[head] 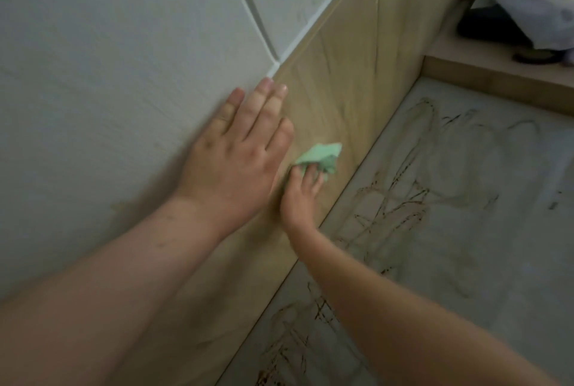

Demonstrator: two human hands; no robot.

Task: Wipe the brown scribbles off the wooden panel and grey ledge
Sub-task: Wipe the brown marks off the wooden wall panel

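A light wooden panel [348, 75] runs diagonally through the head view, with faint dark streaks on its upper part. Below it to the right lies the grey ledge [497, 230], covered with brown scribbles [391, 205]. My right hand [302, 196] presses a crumpled green cloth [321, 157] flat against the panel, fingers on top of the cloth. My left hand [239, 149] lies flat with fingers spread, across the seam between the white wall and the panel, holding nothing. It sits just left of the cloth.
White wall panels [108, 75] with a groove fill the left. At the top right a wooden step [484, 75] borders the ledge, with a white patterned bag [534, 3] and a dark object on it.
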